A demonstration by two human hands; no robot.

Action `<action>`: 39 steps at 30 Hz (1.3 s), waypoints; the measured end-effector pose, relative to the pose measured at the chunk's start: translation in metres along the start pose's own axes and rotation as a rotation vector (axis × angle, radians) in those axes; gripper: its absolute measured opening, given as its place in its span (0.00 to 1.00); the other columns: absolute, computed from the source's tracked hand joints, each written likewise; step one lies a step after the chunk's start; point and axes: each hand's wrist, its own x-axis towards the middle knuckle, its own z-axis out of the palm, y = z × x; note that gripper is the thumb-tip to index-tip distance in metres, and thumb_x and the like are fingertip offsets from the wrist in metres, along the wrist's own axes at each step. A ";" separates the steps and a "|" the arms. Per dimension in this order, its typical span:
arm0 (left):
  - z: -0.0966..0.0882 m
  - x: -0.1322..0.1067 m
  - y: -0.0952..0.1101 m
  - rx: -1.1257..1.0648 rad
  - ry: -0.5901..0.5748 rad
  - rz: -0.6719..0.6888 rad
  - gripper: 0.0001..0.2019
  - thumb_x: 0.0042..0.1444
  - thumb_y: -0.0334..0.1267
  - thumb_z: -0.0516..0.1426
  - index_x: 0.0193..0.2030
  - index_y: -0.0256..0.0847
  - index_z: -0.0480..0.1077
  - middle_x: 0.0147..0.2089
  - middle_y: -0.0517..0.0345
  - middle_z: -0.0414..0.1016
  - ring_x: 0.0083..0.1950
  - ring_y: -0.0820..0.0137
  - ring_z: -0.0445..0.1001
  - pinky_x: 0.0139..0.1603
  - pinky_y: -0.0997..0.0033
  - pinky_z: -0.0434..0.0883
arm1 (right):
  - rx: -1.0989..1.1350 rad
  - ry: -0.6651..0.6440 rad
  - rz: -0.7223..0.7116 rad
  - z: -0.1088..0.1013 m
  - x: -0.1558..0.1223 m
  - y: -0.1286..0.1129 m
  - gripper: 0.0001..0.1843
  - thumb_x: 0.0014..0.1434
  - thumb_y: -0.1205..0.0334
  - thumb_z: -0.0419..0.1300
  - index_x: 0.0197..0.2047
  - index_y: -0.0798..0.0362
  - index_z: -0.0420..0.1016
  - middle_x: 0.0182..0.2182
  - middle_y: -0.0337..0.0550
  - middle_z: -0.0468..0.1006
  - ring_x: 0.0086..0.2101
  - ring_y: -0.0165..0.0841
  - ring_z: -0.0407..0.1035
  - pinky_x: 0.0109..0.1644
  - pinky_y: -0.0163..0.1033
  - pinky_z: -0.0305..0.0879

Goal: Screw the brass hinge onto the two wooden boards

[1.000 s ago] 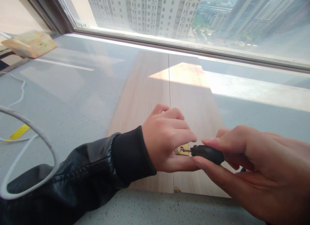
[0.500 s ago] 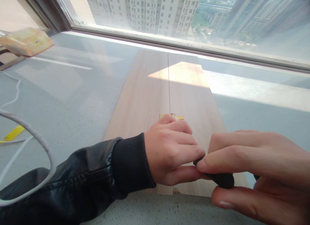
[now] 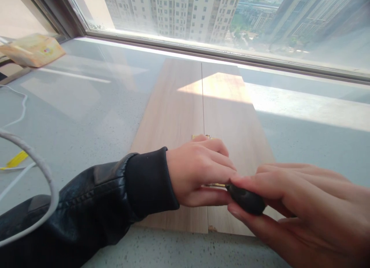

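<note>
Two pale wooden boards (image 3: 170, 102) lie side by side, a narrow seam between them. Across that seam, my left hand (image 3: 199, 171) rests with curled fingers over a brass-coloured hinge (image 3: 194, 137), of which only an edge shows. The thin metal shaft of a screwdriver (image 3: 247, 200) passes between my left thumb and index finger, which close around it. Its tip is hidden under the hand. My right hand (image 3: 300, 206) pinches the screwdriver's black handle between thumb and fingers, to the right of my left hand.
The boards lie on a speckled grey sill (image 3: 110, 114) below a window (image 3: 179, 17). At the far left stands a soft tissue pack (image 3: 34, 50). A looped white cable (image 3: 43, 171) and a yellow tag (image 3: 17, 159) are at the left edge, near my sleeve.
Both hands have shifted slightly left and up. My right hand has turned its hold on the handle, and the screwdriver's shaft now shows between my left fingers.
</note>
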 end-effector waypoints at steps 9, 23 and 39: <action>0.013 -0.001 0.009 0.256 0.226 -0.117 0.18 0.61 0.48 0.52 0.26 0.38 0.69 0.28 0.57 0.75 0.32 0.70 0.69 0.35 0.65 0.60 | -0.111 0.027 0.078 0.004 0.005 -0.004 0.07 0.57 0.62 0.58 0.27 0.50 0.65 0.14 0.30 0.58 0.14 0.24 0.54 0.18 0.34 0.51; -0.003 0.005 0.004 0.019 -0.022 -0.069 0.06 0.57 0.41 0.58 0.33 0.43 0.72 0.33 0.62 0.78 0.38 0.69 0.71 0.43 0.65 0.66 | 0.101 -0.140 -0.011 -0.007 0.008 0.008 0.13 0.55 0.61 0.62 0.43 0.48 0.67 0.29 0.34 0.76 0.26 0.26 0.70 0.27 0.31 0.65; -0.007 0.007 -0.004 -0.053 -0.145 -0.004 0.07 0.61 0.39 0.52 0.37 0.41 0.70 0.37 0.58 0.79 0.40 0.69 0.74 0.47 0.65 0.67 | -0.027 0.051 0.034 0.004 -0.002 0.000 0.05 0.55 0.62 0.61 0.32 0.48 0.66 0.20 0.34 0.70 0.20 0.28 0.66 0.22 0.35 0.61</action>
